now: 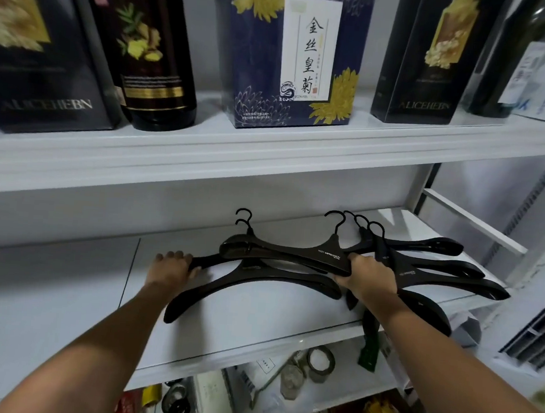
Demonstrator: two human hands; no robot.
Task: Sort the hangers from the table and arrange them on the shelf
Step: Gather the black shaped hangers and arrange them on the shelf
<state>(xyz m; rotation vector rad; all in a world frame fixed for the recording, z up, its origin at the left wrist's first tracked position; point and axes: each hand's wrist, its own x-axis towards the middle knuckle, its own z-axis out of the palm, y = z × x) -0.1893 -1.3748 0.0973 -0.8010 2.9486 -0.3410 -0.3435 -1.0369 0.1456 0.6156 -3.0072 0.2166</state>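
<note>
Dim, soft, even light; wide-angle edges bend, blurred.

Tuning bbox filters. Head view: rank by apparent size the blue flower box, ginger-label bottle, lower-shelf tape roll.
1. blue flower box
2. ginger-label bottle, close behind; both are cropped at the top edge, so the order is unsure
3. tape roll, clearly smallest

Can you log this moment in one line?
stage: arranging hangers | left grip: holds hanger end | right grip: holds top hanger | place: shelf

Black box (33,60) cut off at edge; lower-shelf clutter (287,384) blurry; hanger (293,256) print too sm. to read.
</note>
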